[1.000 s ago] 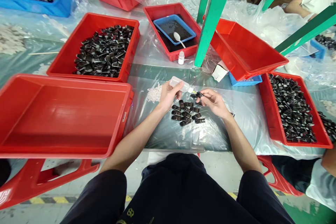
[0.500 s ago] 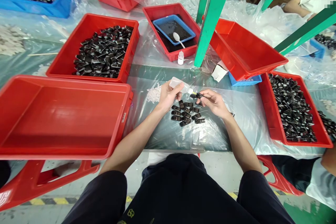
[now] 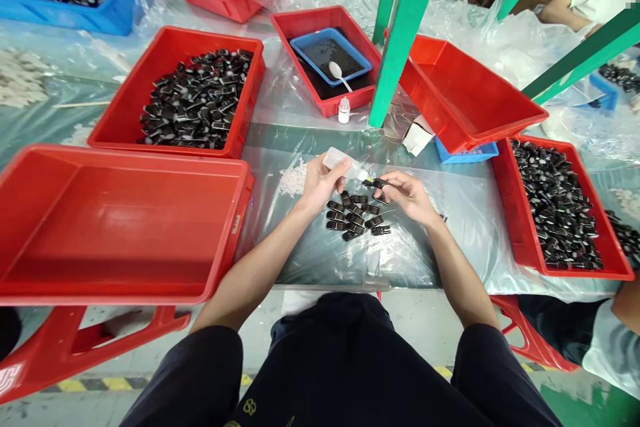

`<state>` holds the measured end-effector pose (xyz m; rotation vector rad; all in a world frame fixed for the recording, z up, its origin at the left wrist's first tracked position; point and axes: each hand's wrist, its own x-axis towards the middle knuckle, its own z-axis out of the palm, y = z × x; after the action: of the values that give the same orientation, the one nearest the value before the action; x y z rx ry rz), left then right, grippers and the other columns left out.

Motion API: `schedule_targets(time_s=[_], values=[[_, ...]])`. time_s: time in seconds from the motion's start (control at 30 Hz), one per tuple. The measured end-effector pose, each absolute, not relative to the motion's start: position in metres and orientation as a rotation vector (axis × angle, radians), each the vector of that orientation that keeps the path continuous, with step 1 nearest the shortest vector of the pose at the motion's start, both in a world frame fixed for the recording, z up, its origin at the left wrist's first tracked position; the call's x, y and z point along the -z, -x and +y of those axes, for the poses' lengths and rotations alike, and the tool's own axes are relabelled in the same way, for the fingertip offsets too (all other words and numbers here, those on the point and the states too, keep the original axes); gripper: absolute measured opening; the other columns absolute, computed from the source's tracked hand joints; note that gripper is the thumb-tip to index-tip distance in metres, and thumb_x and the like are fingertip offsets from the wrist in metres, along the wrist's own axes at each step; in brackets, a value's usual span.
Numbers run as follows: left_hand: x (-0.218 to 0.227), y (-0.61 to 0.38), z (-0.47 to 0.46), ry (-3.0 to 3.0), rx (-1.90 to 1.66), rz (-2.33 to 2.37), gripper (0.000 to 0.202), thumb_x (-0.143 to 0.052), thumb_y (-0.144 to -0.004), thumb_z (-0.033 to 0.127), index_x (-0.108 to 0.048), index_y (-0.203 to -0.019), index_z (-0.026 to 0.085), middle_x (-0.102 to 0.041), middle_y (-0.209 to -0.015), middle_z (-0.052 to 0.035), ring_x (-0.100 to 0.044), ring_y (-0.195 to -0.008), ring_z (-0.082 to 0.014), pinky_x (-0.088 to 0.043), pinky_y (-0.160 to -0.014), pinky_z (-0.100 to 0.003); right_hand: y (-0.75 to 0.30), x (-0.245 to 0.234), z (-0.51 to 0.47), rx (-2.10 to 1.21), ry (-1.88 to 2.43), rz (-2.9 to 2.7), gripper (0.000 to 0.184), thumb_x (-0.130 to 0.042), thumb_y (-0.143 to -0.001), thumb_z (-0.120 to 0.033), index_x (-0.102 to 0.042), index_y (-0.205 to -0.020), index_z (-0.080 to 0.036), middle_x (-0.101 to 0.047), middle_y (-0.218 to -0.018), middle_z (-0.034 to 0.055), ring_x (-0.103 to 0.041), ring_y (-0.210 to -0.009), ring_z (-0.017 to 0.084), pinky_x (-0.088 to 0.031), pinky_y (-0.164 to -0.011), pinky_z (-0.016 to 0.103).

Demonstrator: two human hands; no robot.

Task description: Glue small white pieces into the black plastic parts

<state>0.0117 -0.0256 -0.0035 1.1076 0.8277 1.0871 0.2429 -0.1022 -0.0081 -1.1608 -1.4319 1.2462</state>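
Note:
My left hand [image 3: 320, 181] is closed round a small clear squeeze bottle [image 3: 341, 161], whose tip points right at a small black part [image 3: 378, 183]. That part is pinched in the fingers of my right hand [image 3: 407, 196]. Both hands hover just above a cluster of several small black parts [image 3: 356, 215] lying on the plastic-covered table. A little heap of white bits [image 3: 293, 178] sits left of my left hand.
An empty red bin [image 3: 117, 223] stands at the near left, a red bin of black parts [image 3: 197, 97] behind it, another [image 3: 557, 203] at the right. A tilted empty red bin [image 3: 467, 97], a green post [image 3: 400, 33], a small white bottle [image 3: 345, 110] and a blue tray with a spoon [image 3: 333, 57] lie beyond. Another person sits far right.

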Motion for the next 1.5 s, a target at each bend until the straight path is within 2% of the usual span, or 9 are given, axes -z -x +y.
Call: schedule_targets(time_s=[0.33,0.53,0.7,0.83,1.0,1.23,1.5], values=[[0.0073,-0.0131,-0.0270,-1.093,-1.113,0.830,0.062,-0.096,-0.071,0.077,-0.070,-0.078,0.021,-0.063,-0.057,0.0016,-0.049,-0.042,-0.0100,-0.035,-0.044,-0.027,-0.2403,0.0037,-0.1025,-1.247,1.156,-1.425,0.054,-0.084,-0.096,-0.073,-0.073,-0.111,-0.023,-0.082,-0.089,0.0040,-0.060,-0.066,0.014,-0.053,-0.067,0.032],[0.0090,-0.0154,-0.0257,-1.061,-1.150,0.839,0.061,-0.096,-0.071,0.076,-0.071,-0.079,0.021,-0.060,-0.054,0.0028,-0.050,-0.043,-0.0103,-0.036,-0.045,-0.027,-0.2403,0.0064,-0.1022,-1.184,1.168,-1.447,0.060,-0.077,-0.099,-0.078,-0.081,-0.120,-0.022,-0.065,-0.073,-0.0028,-0.050,-0.060,0.012,-0.041,-0.057,0.029],[0.0058,-0.0160,-0.0252,-1.019,-1.159,0.842,0.062,-0.096,-0.069,0.076,-0.073,-0.084,0.021,-0.059,-0.053,0.0036,-0.050,-0.042,-0.0108,-0.038,-0.044,-0.027,-0.2382,0.0089,-0.1029,-1.215,1.200,-1.377,0.073,-0.067,-0.101,-0.086,-0.084,-0.129,-0.022,-0.066,-0.081,0.0003,-0.047,-0.059,0.012,-0.037,-0.052,0.029],[0.0044,-0.0158,-0.0251,-0.999,-1.158,0.827,0.062,-0.097,-0.068,0.076,-0.074,-0.082,0.020,-0.058,-0.052,0.0041,-0.050,-0.042,-0.0108,-0.040,-0.045,-0.028,-0.2375,0.0070,-0.1038,-1.138,1.217,-1.400,0.064,-0.076,-0.099,-0.079,-0.085,-0.134,-0.026,-0.071,-0.092,0.0026,-0.054,-0.067,0.013,-0.046,-0.058,0.029],[0.0055,-0.0153,-0.0249,-1.012,-1.166,0.819,0.060,-0.095,-0.072,0.075,-0.073,-0.081,0.020,-0.058,-0.053,0.0038,-0.051,-0.042,-0.0099,-0.037,-0.044,-0.026,-0.2400,0.0038,-0.1049,-1.045,1.233,-1.432,0.053,-0.082,-0.098,-0.071,-0.087,-0.131,-0.030,-0.074,-0.101,0.0041,-0.056,-0.072,0.015,-0.056,-0.072,0.035],[0.0026,-0.0148,-0.0254,-1.001,-1.153,0.805,0.062,-0.098,-0.067,0.074,-0.074,-0.082,0.020,-0.060,-0.054,0.0040,-0.052,-0.043,-0.0100,-0.041,-0.045,-0.026,-0.2414,0.0073,-0.1054,-1.019,1.244,-1.411,0.049,-0.085,-0.097,-0.069,-0.089,-0.128,-0.032,-0.073,-0.097,0.0038,-0.058,-0.071,0.016,-0.055,-0.068,0.035],[0.0036,-0.0141,-0.0257,-1.022,-1.162,0.815,0.060,-0.099,-0.067,0.074,-0.075,-0.081,0.020,-0.062,-0.053,0.0029,-0.051,-0.041,-0.0102,-0.037,-0.044,-0.026,-0.2408,0.0055,-0.1063,-0.977,1.226,-1.436,0.047,-0.082,-0.100,-0.068,-0.089,-0.126,-0.030,-0.069,-0.097,0.0038,-0.058,-0.073,0.016,-0.054,-0.068,0.035]])
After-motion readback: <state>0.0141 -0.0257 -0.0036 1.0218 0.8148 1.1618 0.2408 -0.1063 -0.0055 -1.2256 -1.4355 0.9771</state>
